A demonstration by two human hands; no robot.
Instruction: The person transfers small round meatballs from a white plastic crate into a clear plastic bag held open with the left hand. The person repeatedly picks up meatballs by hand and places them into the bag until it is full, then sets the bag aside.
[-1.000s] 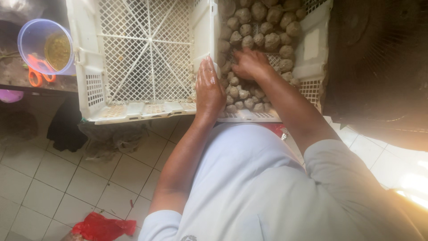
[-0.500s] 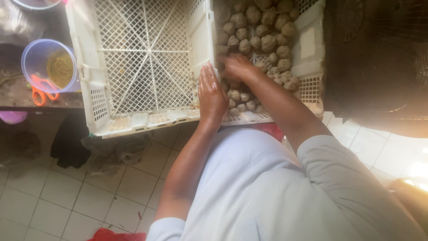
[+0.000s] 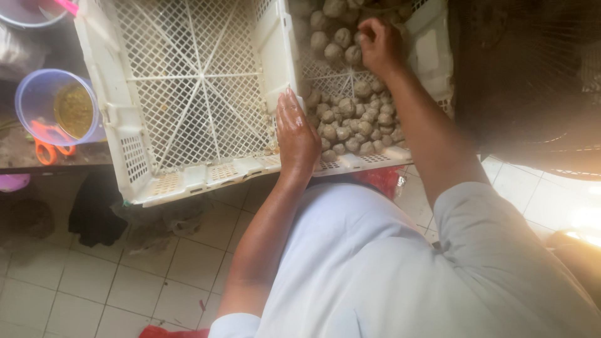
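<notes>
My right hand (image 3: 377, 42) is reaching farther up the crate (image 3: 432, 56) than before, fingers curling on one grey ball (image 3: 354, 55). My left hand (image 3: 297, 136) is staying flat and open, holding nothing, beside the ball pile (image 3: 357, 119)
</notes>
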